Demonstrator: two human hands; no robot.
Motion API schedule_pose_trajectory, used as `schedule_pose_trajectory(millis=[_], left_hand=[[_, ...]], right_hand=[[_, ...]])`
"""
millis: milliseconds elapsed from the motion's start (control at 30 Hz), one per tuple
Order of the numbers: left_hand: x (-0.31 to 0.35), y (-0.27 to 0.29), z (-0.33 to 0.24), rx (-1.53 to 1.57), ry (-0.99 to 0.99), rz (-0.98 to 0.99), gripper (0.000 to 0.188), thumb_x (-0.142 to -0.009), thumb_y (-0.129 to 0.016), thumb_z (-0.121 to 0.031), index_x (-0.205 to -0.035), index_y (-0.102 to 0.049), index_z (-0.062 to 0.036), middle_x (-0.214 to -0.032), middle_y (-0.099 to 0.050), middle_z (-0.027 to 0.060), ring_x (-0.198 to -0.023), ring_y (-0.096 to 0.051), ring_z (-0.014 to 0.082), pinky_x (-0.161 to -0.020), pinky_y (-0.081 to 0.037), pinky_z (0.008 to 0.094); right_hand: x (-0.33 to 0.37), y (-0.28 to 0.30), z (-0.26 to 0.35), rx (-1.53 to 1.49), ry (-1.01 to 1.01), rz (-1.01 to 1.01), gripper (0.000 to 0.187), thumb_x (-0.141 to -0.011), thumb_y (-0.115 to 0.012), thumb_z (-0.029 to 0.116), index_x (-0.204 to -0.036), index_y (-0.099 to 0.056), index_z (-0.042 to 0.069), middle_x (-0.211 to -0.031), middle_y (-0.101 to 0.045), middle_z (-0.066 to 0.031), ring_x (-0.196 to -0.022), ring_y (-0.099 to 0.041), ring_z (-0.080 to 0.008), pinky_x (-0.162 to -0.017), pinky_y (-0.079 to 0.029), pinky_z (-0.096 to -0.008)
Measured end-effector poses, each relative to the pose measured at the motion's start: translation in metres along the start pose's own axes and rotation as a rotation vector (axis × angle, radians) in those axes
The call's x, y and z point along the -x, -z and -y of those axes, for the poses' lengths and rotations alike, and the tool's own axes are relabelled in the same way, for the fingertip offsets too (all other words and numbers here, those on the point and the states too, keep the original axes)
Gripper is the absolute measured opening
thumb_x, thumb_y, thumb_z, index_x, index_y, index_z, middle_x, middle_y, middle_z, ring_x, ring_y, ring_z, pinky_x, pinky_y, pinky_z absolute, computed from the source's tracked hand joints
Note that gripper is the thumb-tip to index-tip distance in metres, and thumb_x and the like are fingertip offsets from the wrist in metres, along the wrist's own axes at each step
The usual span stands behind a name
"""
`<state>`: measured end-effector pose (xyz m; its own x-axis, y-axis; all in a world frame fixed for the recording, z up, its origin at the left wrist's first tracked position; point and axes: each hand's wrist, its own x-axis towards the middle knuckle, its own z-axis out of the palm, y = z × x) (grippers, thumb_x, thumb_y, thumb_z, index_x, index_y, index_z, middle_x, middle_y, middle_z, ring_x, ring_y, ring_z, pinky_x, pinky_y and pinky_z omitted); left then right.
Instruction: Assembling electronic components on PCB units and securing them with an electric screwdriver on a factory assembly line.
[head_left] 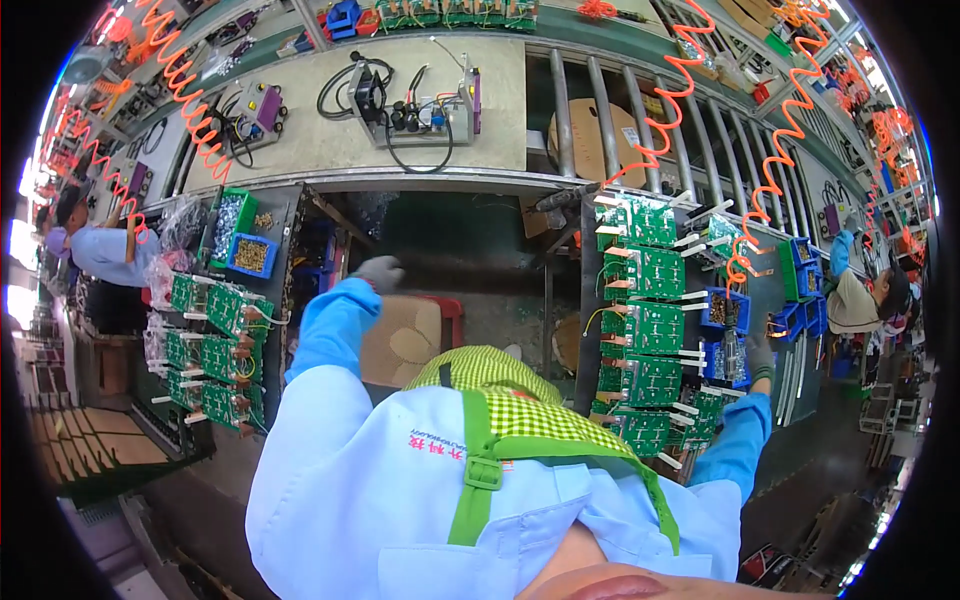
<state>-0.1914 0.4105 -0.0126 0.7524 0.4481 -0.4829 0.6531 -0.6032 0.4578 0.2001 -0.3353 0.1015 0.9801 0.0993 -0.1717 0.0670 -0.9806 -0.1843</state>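
Note:
My left hand (380,272), in a grey glove, hangs over the gap between the benches with its fingers stretched out and nothing in them. My right hand (761,358), also gloved, is over the right bench beside a blue bin (738,375) of small metal parts. Next to it, a slim greyish tool (730,340) seems to hang from an orange coiled hose (741,265); whether my fingers touch it is hidden. Left of that hand, green circuit boards (650,328) with white strips and copper-coloured tabs lie in a column.
More circuit boards (222,355) lie on the left bench, beside a green bin (232,222) and a blue bin (252,255) of fasteners. Ahead, a wired metal unit (430,110) sits on a pale board, left of a roller conveyor (600,110). A cushioned chair (400,340) stands between the benches.

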Motion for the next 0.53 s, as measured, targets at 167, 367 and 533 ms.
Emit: schedule_pose_trajectory(millis=[167,367,533], left_hand=[[0.016,-0.016,0.150,0.211,0.478,-0.143,0.039,-0.080,-0.053,-0.036,-0.095,-0.064,-0.0016,-0.093,-0.063,0.0222,-0.091,-0.060,0.0358,-0.079,-0.046,0.0413],[0.041,-0.113,0.198,0.399,0.595,0.033,0.039,-0.080,-0.050,-0.035,-0.097,-0.065,-0.0031,-0.096,-0.063,0.0206,-0.094,-0.061,0.0321,-0.083,-0.045,0.0426],[0.043,-0.140,0.186,0.054,0.705,0.103,0.048,-0.083,-0.052,-0.043,-0.119,-0.057,-0.0112,-0.116,-0.058,0.0161,-0.114,-0.051,0.0262,-0.102,-0.034,0.0319]], right_hand=[[0.015,0.123,0.126,-0.273,0.333,-0.231,0.041,-0.087,-0.055,0.032,-0.114,-0.055,0.001,-0.108,-0.059,-0.0158,-0.099,-0.058,-0.0250,-0.086,-0.044,-0.0336],[0.056,0.141,0.316,-0.285,0.736,-0.158,0.035,-0.087,-0.056,0.024,-0.111,-0.055,-0.002,-0.100,-0.059,-0.0137,-0.089,-0.059,-0.0211,-0.077,-0.046,-0.0305],[0.055,0.110,0.438,-0.224,0.860,0.191,0.033,-0.086,-0.057,0.017,-0.113,-0.054,-0.001,-0.106,-0.059,-0.0130,-0.093,-0.059,-0.0217,-0.080,-0.045,-0.0295]])
